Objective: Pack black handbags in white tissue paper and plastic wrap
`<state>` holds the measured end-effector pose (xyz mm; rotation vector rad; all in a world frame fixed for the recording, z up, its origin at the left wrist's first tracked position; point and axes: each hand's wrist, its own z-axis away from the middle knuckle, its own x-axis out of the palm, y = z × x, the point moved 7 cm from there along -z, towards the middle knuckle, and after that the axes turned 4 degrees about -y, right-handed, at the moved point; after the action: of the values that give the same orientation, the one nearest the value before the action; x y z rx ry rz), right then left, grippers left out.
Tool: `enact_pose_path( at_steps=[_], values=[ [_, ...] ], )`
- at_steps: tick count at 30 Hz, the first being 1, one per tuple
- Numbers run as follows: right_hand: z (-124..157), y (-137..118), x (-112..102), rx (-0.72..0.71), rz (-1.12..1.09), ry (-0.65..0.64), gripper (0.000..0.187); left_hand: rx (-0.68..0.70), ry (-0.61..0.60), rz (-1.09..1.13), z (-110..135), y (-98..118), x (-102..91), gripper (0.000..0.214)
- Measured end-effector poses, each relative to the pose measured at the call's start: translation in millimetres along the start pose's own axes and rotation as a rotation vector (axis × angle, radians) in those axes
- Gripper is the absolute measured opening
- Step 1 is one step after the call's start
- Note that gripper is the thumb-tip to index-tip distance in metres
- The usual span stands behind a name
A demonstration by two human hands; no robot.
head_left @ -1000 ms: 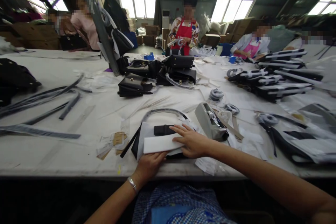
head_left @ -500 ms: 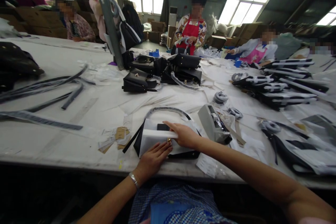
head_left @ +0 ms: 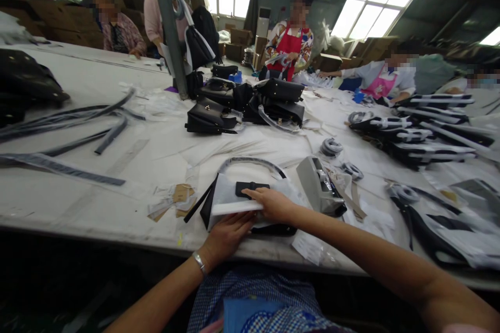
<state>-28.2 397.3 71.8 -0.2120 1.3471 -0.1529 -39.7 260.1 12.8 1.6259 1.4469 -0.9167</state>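
A black handbag (head_left: 207, 212) lies on the table before me, its wrapped handle (head_left: 253, 160) arched away from me. White sheeting covers much of its front, and a dark flap tab (head_left: 244, 187) shows through. A white packing strip (head_left: 230, 208), perhaps foam, runs across the bag. My right hand (head_left: 276, 205) grips the strip's right end, with the index finger stretched over the dark tab. My left hand (head_left: 228, 237) rests flat on the lower front of the bag, fingers extended, tips partly hidden under the strip.
A grey tape dispenser (head_left: 322, 187) stands right of the bag. Cardboard tags (head_left: 183, 197) lie to its left. Finished-looking black bags (head_left: 213, 114) sit beyond, near a metal post (head_left: 170, 26). Wrapped straps (head_left: 70, 169) and stacked bag pieces (head_left: 422, 132) flank the table. Several co-workers are across it.
The white strip has moved down toward me with my right hand, uncovering more of the dark tab. The strip now covers the gold clasp and my left fingertips. The view has shifted slightly.
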Motion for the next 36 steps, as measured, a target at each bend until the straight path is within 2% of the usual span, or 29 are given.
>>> enact_pose_path(
  at_steps=[3, 5, 12, 18, 22, 26, 28, 30, 33, 36],
  values=[
    [8.5, -4.4, -18.4, 0.004, 0.103, 0.134, 0.075, 0.000, -0.028, 0.019, 0.9, -0.1, 3.9, 0.047],
    [15.4, -7.8, -18.7, -0.031, 0.159, 0.176, 0.074, -0.019, -0.036, 0.054, 1.3, -0.9, 4.7, 0.048],
    [26.2, 1.5, 30.5, -0.113, 0.113, 0.081, 0.081, -0.084, -0.042, 0.131, 3.6, -1.9, 6.8, 0.034],
    [25.2, 3.5, 38.9, -0.127, 0.051, 0.097, 0.071, -0.080, -0.040, 0.121, 0.3, -1.5, 1.8, 0.034],
    [25.9, 4.1, 39.8, -0.137, 0.037, 0.121, 0.072, -0.067, -0.001, 0.130, -0.5, 3.0, -13.6, 0.033],
    [26.9, 6.1, 42.8, -0.151, 0.032, 0.145, 0.071, -0.088, 0.175, 0.177, -7.1, 12.5, -47.4, 0.036],
    [27.0, 7.3, 45.4, -0.156, 0.028, 0.163, 0.070, -0.125, 0.199, 0.194, -17.3, 15.5, -56.5, 0.042],
    [26.7, 8.8, 47.9, -0.161, 0.020, 0.180, 0.073, -0.184, 0.139, 0.231, -29.2, 14.2, -51.6, 0.053],
    [26.7, 11.8, 47.5, -0.160, -0.003, 0.209, 0.076, -0.267, 0.036, 0.256, -37.0, 6.0, -26.6, 0.070],
    [30.0, 13.0, 39.8, -0.164, -0.028, 0.252, 0.066, -0.215, -0.023, 0.183, -32.5, 3.4, -0.5, 0.076]
  ],
)
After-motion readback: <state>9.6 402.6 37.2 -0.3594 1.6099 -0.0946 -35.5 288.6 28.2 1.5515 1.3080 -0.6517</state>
